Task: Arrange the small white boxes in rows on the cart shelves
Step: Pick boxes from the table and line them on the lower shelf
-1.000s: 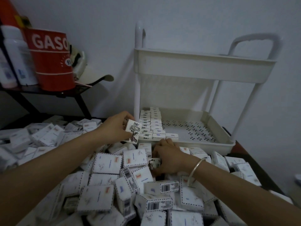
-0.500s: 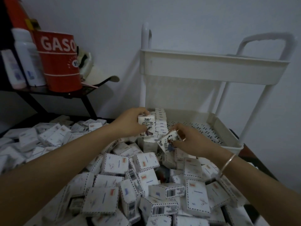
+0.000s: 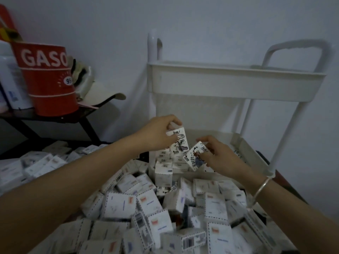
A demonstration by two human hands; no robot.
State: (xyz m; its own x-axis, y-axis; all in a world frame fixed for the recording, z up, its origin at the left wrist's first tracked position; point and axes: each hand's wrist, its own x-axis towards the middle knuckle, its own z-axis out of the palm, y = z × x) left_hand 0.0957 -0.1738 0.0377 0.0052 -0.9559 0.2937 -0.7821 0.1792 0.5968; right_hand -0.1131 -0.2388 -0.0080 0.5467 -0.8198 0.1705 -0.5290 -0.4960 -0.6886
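The person is working through the placing step, with both hands hovering over the near left corner of the white plastic cart's perforated lower shelf [image 3: 245, 149] and each bringing one box to the rows. The left hand [image 3: 156, 136] is pinching a small white cardboard box with a black cartoon print [image 3: 178, 143] by its upper part. This box is hanging roughly upright, just above the short rows of white boxes already standing on the shelf [image 3: 167, 162]. The right hand [image 3: 220, 158], wearing a thin metal bangle [image 3: 262, 186], is gripping a second printed white box [image 3: 194, 159] at its right end. That box is tilting, with its lower corner pointing towards the rows, and is sitting just beside the first without clearly touching it. The next move is probably calling for each box to be squared up and lowered against the end of a row, one after the other, so the hands are not crowding each other. The heap of loose white boxes [image 3: 165, 208] in the foreground is suggesting the task is far from done, and the wall of the cart's upper shelf [image 3: 238, 87] is hiding whatever may be lying inside it
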